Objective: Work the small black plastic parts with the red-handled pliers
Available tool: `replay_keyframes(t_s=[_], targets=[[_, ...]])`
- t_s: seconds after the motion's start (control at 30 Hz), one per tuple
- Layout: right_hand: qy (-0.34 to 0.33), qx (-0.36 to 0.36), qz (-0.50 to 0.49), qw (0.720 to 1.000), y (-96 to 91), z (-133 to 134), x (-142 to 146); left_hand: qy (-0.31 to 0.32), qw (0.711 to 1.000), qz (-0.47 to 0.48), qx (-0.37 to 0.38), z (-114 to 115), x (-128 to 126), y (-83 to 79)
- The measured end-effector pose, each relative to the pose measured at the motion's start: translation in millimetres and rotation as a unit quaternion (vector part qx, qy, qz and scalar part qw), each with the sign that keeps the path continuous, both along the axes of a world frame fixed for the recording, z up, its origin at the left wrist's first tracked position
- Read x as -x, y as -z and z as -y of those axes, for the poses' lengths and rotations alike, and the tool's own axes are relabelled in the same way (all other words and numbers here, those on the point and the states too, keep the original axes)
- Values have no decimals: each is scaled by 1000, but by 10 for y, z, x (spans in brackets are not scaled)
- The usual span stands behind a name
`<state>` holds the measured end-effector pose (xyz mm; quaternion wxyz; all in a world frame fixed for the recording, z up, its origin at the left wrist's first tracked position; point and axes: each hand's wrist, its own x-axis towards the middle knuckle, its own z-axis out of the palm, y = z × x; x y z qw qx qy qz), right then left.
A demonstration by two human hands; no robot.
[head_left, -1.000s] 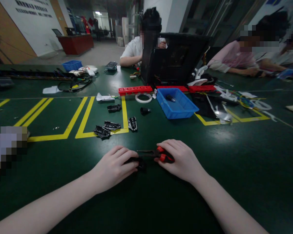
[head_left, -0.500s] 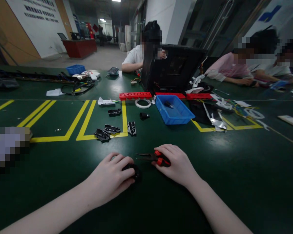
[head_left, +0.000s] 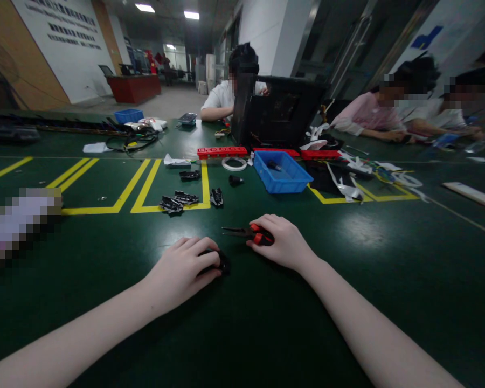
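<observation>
My left hand (head_left: 188,272) rests low over the table, its fingers curled around a small black part (head_left: 225,264). Most of that part is hidden under the fingers. To its right, my right hand (head_left: 285,242) grips long-nose pliers (head_left: 260,238) by their red handles. The slim dark jaws point left, slightly apart, a little beyond the black part and not touching it. Farther out lie several black-and-silver moulded parts, among them one part (head_left: 216,197) standing apart near the yellow tape. A black cone-shaped piece (head_left: 236,180) is behind it.
A blue bin (head_left: 289,186) holds a dark piece. Near it are a white ring (head_left: 234,164), red strips (head_left: 222,152) and a large black case (head_left: 283,110), with a person behind it. Cables and scraps (head_left: 347,183) lie to the right, where other people sit.
The camera view has tilted, so the table and both hands sit higher in the picture. The pliers' jaws look closer together. Both hands keep their holds.
</observation>
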<state>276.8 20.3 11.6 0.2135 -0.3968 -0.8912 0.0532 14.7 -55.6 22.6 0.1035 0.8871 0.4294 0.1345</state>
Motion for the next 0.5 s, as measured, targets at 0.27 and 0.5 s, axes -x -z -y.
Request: replay_keyframes(t_s=[0.27,0.5], targets=[[-14,-21,-16,1000,19,-17,1,-5,996,86,14,-5,-43,117],[-58,-43,-50,996,10,58,88,6,975,209,69,-64,21,142]])
